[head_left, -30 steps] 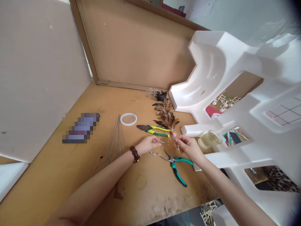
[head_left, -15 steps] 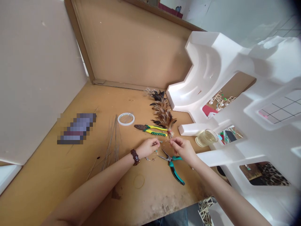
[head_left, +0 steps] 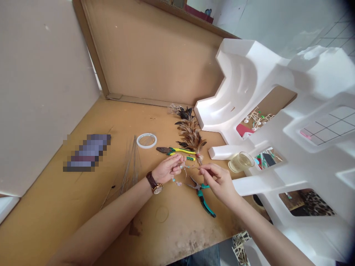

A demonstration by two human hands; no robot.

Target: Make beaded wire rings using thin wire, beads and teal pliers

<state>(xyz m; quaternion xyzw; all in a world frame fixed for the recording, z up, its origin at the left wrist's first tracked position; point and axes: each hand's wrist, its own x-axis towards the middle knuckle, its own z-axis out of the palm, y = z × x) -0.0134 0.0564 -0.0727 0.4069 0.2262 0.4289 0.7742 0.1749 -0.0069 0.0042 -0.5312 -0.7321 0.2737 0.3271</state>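
Observation:
My left hand [head_left: 168, 169], with a watch at its wrist, is closed on the end of a thin beaded strand [head_left: 177, 181] that hangs below the fingers. My right hand [head_left: 218, 180] pinches a thin strand, perhaps wire or thread, that reaches toward the left hand. Teal-handled needle-nose pliers [head_left: 203, 203] lie with open jaws between and below the hands. Yellow-green pliers [head_left: 179, 150] rest just above the left hand, partly covered by it. Beyond the hands lies a bundle of brown and black feathers [head_left: 189, 131].
A white ring roll [head_left: 146, 140] and several thin wires [head_left: 129, 166] lie left of the pliers. A blurred-out object [head_left: 88, 152] is farther left. A glass of liquid [head_left: 240, 162] stands at right beside white molded foam [head_left: 238, 88].
My left hand has turned and risen slightly, lifting the beaded strand. My right hand has opened its grip angle and moved a little down. The view has shifted slightly.

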